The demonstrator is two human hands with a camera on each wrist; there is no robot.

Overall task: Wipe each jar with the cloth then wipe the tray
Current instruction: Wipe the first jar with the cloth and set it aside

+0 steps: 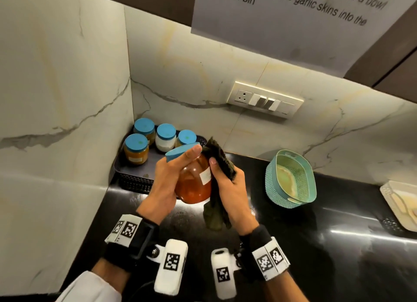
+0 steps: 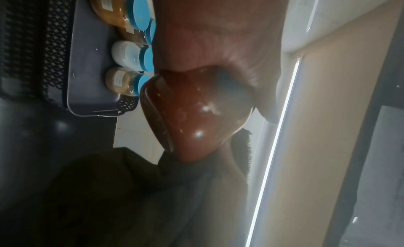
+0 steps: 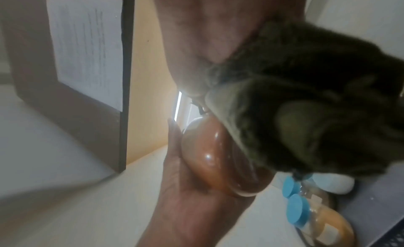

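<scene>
1. Reddish-brown paste fills the jar you hold above the black counter, tilted with its blue lid pointing far and left.
2. Your left hand wraps the jar's left side, thumb stretched up along the neck to the lid; the left wrist view shows the palm pressed on the glass.
3. Your right hand grips the dark green cloth, fingers curled round it, and presses it against the jar's right side beside the white label. A tail of cloth hangs down below the jar.
4. In the right wrist view the bunched cloth covers most of the jar, so you cannot tell how much glass it touches.
5. The dark tray sits in the far left corner against the marble wall, just left of your hands.
6. Four blue-lidded jars stand upright in the tray: an orange one nearest, a white one behind it, one at the far left, and one partly hidden by the held lid.
7. A teal basket stands on the counter to the right, well apart from the jar.
8. A switch plate sits on the far wall.
</scene>
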